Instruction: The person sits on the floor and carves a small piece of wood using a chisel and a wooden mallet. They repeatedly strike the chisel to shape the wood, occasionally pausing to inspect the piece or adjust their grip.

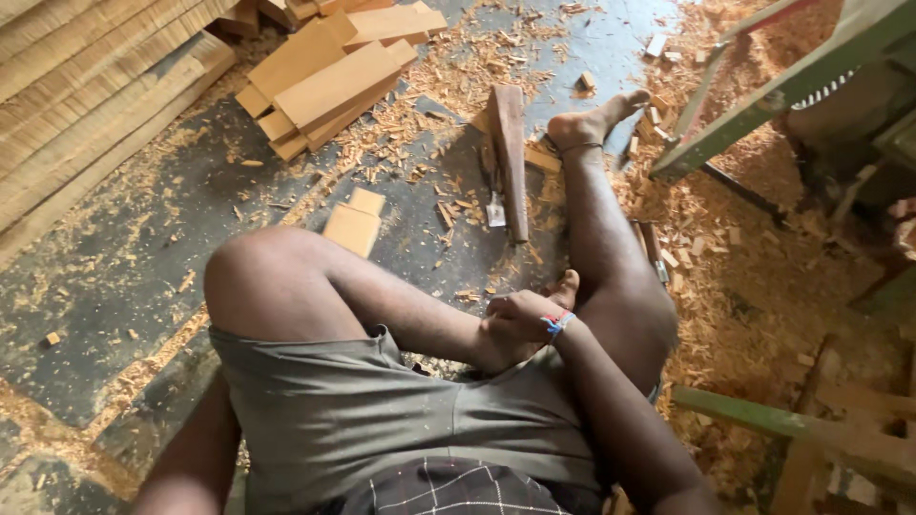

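Down on the floor: a person sits with bent bare legs among wood shavings [458, 72].
Right hand [515, 324]: curled shut, resting on the left ankle [477, 339], a red-and-blue band at the wrist; nothing visible in its grip.
Left hand: out of view; only the forearm [196, 458] shows at the lower left.
Nearest wood: a long brown block [509, 157] lies ahead of the right hand, beside the right shin, with a small tool [495, 212] touching its near end.
Labels: none to tell; two flat tan pieces [355, 221] lie left of the block.
Stack: pale planks [329, 81] farther off, upper left.
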